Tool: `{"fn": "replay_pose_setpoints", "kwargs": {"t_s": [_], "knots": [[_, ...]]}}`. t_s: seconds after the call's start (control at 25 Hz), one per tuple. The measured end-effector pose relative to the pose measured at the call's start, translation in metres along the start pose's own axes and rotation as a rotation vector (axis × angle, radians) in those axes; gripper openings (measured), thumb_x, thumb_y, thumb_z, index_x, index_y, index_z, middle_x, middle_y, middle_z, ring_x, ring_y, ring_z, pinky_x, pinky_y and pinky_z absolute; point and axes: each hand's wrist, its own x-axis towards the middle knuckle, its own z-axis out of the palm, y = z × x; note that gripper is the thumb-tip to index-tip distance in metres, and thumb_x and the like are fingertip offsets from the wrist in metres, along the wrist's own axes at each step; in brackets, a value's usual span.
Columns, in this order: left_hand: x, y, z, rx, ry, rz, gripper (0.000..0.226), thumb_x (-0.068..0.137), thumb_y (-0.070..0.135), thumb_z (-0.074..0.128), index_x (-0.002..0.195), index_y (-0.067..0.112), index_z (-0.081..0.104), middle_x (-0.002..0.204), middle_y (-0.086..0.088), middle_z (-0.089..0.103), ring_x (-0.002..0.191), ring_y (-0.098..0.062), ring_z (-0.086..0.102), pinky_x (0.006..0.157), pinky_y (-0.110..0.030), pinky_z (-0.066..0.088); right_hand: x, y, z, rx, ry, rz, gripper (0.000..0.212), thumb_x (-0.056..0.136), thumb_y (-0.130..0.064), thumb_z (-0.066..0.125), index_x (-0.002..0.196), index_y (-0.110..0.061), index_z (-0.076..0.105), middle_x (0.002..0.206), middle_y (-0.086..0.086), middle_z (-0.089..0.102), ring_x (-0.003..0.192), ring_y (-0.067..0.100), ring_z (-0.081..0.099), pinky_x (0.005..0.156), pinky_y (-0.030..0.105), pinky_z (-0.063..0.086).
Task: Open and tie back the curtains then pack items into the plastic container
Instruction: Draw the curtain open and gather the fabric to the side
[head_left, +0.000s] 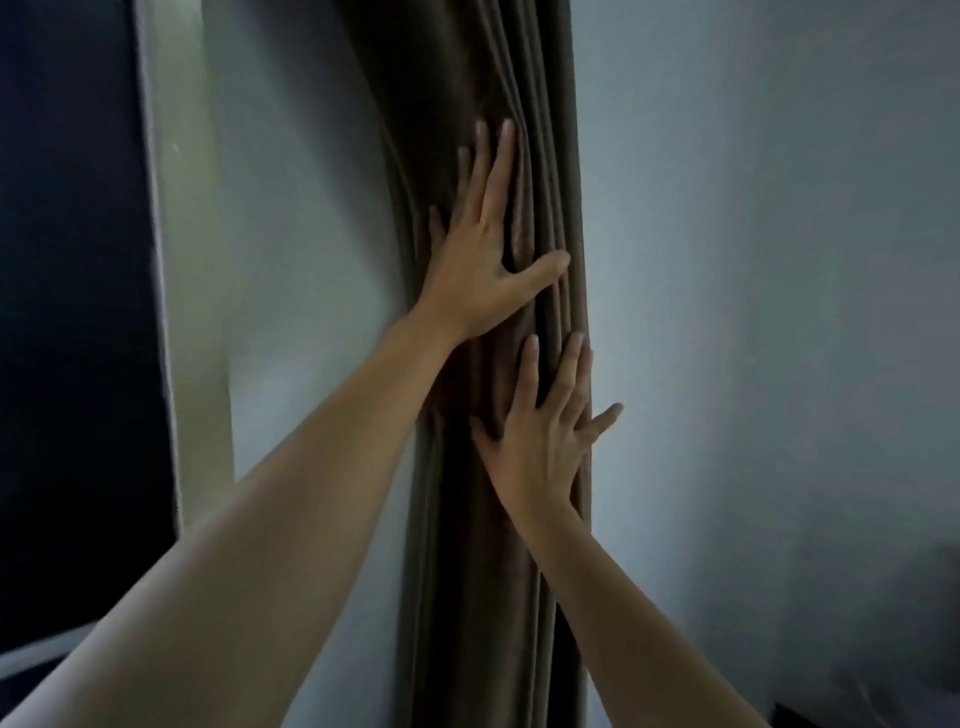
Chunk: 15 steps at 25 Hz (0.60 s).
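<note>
Flat left hand (480, 262) and right hand (540, 449) press pleated curtain (467, 597) (soft brown folds)

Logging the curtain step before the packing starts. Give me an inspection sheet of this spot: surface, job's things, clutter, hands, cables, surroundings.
Surface: pale wall behind the curtain; no table in view.
Job's things: brown curtain, gathered into a narrow bundle of upright folds; no tie-back seen; plastic container not in view.
Clutter: nothing seen.
Hands: left hand lies flat on the curtain, fingers straight, higher up; right hand lies flat on it lower down, fingers spread.
Cables: nothing seen.
Surroundings: dark window with a pale frame to the left of the curtain; a dark shape in the lower right corner, too dim to tell.
</note>
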Motion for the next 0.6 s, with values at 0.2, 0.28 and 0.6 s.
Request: {"fn": "replay_pose_setpoints", "kwargs": {"t_s": [0.2,0.28,0.6], "knots": [[-0.01,0.017,-0.001,0.004,0.036,-0.081,0.096,0.087,0.038,0.059,0.149,0.006,-0.007,0.159,-0.013,-0.009,0.146,-0.028,-0.008,0.118,-0.052,0.005,-0.009,0.0,-0.005,0.153,-0.002,-0.073,0.116,0.064,-0.046,0.08,0.147,-0.022,0.003,0.152,0.019,0.007,0.14,0.037,0.01,0.099,0.072,0.013],[-0.016,0.027,-0.007,-0.011,0.074,-0.151,0.091,0.09,0.041,0.054,0.149,0.01,-0.008,0.16,-0.008,-0.006,0.147,-0.025,-0.002,0.118,-0.054,0.01,-0.016,-0.003,-0.012,0.196,-0.034,-0.094,0.116,0.064,-0.047,0.08,0.146,-0.022,0.002,0.151,0.019,0.01,0.14,0.037,0.011,0.099,0.07,0.011],[-0.064,0.072,-0.074,0.022,0.298,-0.312,0.08,0.086,0.039,0.055,0.149,0.015,0.012,0.15,0.003,0.024,0.126,0.007,0.028,0.098,0.002,0.022,-0.079,-0.028,-0.092,0.77,-0.145,-0.197,0.095,0.079,-0.05,0.057,0.151,-0.021,0.003,0.156,0.015,0.011,0.145,0.029,0.013,0.112,0.051,0.024]]}}
